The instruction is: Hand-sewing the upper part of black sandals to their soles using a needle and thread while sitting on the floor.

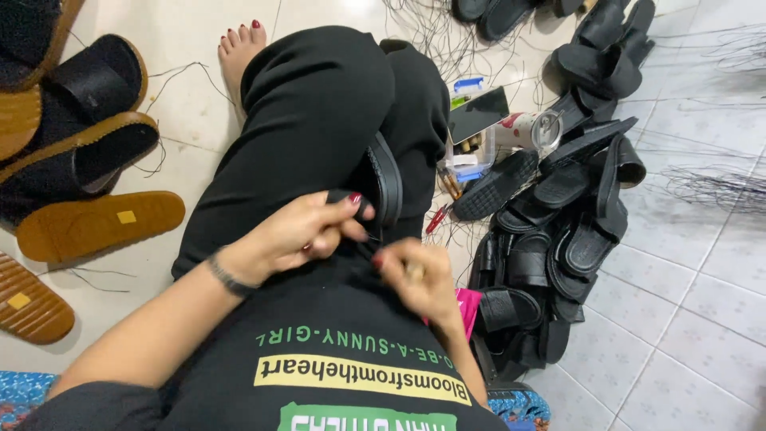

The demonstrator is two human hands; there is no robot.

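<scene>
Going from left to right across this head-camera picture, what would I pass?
Brown sandals on the floor → left hand pinching a black sandal on the lap → right hand → clear plastic box of small tools → heap of black sandals → loose black threads.

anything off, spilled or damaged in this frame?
Nothing is damaged or spilled. It is untidy: loose dark threads lie strewn over the tiled floor, and the black sandals sit in a jumbled heap. The left hand and the right hand work on a black sandal in the lap.
</scene>
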